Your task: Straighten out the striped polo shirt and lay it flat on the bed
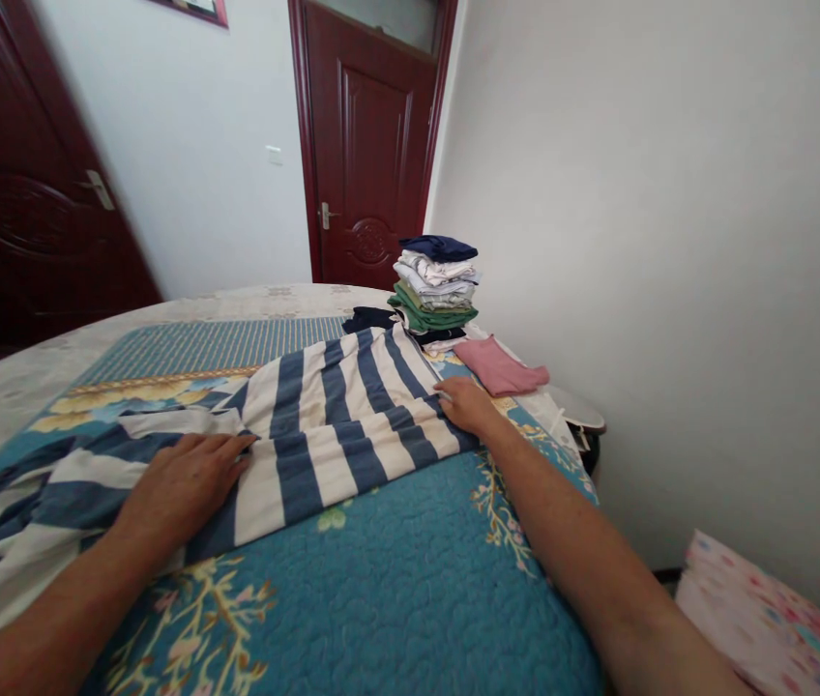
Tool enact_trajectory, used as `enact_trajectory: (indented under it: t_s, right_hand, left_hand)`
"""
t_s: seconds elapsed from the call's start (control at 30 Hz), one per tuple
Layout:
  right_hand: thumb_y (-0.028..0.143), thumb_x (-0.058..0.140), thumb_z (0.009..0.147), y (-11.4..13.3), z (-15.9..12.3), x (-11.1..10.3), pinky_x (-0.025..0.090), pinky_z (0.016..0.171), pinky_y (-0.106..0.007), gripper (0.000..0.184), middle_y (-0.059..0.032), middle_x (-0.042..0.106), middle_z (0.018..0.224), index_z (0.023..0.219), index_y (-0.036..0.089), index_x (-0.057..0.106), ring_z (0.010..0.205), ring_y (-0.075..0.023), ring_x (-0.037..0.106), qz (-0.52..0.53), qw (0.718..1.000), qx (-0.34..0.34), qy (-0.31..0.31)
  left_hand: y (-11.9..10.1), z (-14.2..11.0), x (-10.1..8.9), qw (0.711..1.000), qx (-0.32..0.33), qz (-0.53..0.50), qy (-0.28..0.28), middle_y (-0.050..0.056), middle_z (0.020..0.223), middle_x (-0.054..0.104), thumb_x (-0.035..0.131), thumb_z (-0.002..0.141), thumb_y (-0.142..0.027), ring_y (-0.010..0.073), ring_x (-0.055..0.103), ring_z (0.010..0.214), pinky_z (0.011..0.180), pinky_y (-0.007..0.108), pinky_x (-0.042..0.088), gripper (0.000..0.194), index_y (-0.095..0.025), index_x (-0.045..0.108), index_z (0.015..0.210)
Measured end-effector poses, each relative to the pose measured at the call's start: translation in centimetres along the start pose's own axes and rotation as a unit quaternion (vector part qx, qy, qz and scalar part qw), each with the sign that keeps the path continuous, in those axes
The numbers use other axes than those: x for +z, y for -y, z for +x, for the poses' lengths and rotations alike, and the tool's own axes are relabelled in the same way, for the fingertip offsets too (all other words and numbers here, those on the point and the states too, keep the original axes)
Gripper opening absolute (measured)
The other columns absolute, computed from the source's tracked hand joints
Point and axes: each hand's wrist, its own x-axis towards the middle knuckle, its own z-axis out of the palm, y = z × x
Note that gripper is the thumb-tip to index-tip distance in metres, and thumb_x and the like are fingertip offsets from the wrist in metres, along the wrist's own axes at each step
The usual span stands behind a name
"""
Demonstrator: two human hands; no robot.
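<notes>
A blue-and-white striped garment lies spread across a teal quilted bedspread. My left hand rests flat on the garment's near part, fingers pointing right, holding nothing. My right hand lies on the garment's far right edge, its fingers touching the cloth, with no clear grip. Beyond the garment stands a stack of folded clothes in navy, white and green. A folded pink cloth lies to the right of the stack, close to my right hand.
A white wall runs along the bed's right side. A round pale object sits at the bed's far right corner. Pink patterned bedding lies at lower right. Dark red doors stand ahead and at left.
</notes>
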Motion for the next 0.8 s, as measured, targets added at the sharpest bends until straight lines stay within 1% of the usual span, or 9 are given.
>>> enact_trajectory:
  t_s: [0.1,0.2,0.3,0.4,0.47,0.57,0.63,0.73,0.8]
  right_hand:
    - [0.018,0.055,0.097,0.4,0.4,0.8,0.042,0.11,-0.035,0.031,-0.0151,0.074,0.122,0.12,0.013,0.075,0.118,-0.0261,0.063,-0.023,0.999,0.027,0.018]
    - [0.02,0.051,0.1,0.6,0.3,0.7,0.043,0.105,-0.035,0.029,-0.0144,0.073,0.116,0.112,0.015,0.076,0.113,-0.0263,0.063,-0.034,0.998,0.049,-0.019]
    - [0.022,0.046,0.103,0.8,0.5,0.1,0.041,0.104,-0.034,0.032,-0.0142,0.072,0.116,0.115,0.016,0.075,0.114,-0.0268,0.061,-0.049,0.994,0.073,-0.066]
    - [0.024,0.043,0.105,1.1,1.1,0.0,0.043,0.099,-0.034,0.033,-0.0146,0.072,0.115,0.117,0.016,0.073,0.112,-0.0272,0.062,-0.071,0.986,0.128,-0.085]
    - [0.025,0.043,0.106,1.3,1.5,0.3,0.043,0.095,-0.034,0.032,-0.0146,0.072,0.113,0.116,0.016,0.072,0.109,-0.0266,0.063,-0.08,0.984,0.147,-0.067]
    - [0.025,0.047,0.105,1.4,1.7,0.9,0.043,0.095,-0.033,0.029,-0.0143,0.072,0.112,0.114,0.016,0.073,0.108,-0.0258,0.063,-0.081,0.988,0.133,-0.017]
    - [0.024,0.048,0.104,1.5,1.5,0.8,0.043,0.096,-0.034,0.028,-0.0148,0.072,0.113,0.115,0.016,0.073,0.109,-0.0262,0.063,-0.084,0.988,0.129,-0.014]
    - [0.021,0.05,0.102,2.4,0.8,-0.1,0.044,0.098,-0.038,0.029,-0.0166,0.07,0.117,0.12,0.014,0.072,0.113,-0.029,0.061,-0.09,0.987,0.115,-0.067]
    - [0.019,0.051,0.101,4.2,0.1,-0.7,0.044,0.101,-0.041,0.029,-0.0168,0.069,0.12,0.12,0.014,0.072,0.116,-0.0305,0.059,-0.072,0.989,0.072,-0.107]
  left_hand:
    - [0.2,0.2,0.4,1.0,-0.02,0.009,0.015,0.007,0.116,0.078,0.037,0.102,-0.044,0.0323,0.064,0.105,0.089,0.045,0.049,0.048,-0.027,0.076,0.124]
    - [0.3,0.0,-0.2,1.0,-0.025,0.01,0.011,0.008,0.11,0.077,0.033,0.103,-0.041,0.0323,0.064,0.102,0.086,0.045,0.049,0.047,-0.027,0.077,0.114]
    - [0.2,-0.3,-1.2,0.999,-0.038,0.014,-0.027,0.011,0.108,0.077,0.029,0.104,-0.039,0.0331,0.064,0.103,0.091,0.047,0.047,0.051,-0.023,0.076,0.111]
    - [-0.1,-0.5,-1.5,0.999,-0.014,-0.01,-0.032,0.011,0.117,0.076,0.035,0.103,-0.048,0.0341,0.064,0.11,0.094,0.047,0.047,0.05,-0.022,0.074,0.12]
    - [-0.3,-0.6,-1.3,1.0,0.005,-0.023,-0.015,0.012,0.124,0.075,0.042,0.1,-0.053,0.0359,0.064,0.115,0.091,0.047,0.048,0.052,-0.023,0.072,0.13]
    - [-0.4,-0.4,-0.8,1.0,-0.011,-0.01,0.007,0.014,0.121,0.076,0.041,0.101,-0.048,0.0373,0.065,0.113,0.085,0.047,0.047,0.048,-0.023,0.075,0.125]
    - [-0.3,-0.2,-0.8,1.0,-0.025,0.0,0.014,0.014,0.116,0.077,0.038,0.103,-0.041,0.0363,0.067,0.108,0.083,0.047,0.047,0.046,-0.023,0.077,0.116]
    - [-0.5,-0.2,-1.6,0.999,-0.04,0.019,-0.004,0.014,0.11,0.078,0.037,0.104,-0.036,0.0366,0.068,0.104,0.081,0.047,0.048,0.043,-0.021,0.077,0.108]
    - [-1.1,-0.3,-2.2,0.998,-0.045,0.025,-0.041,0.015,0.11,0.077,0.036,0.104,-0.035,0.037,0.068,0.103,0.083,0.049,0.05,0.044,-0.019,0.076,0.111]
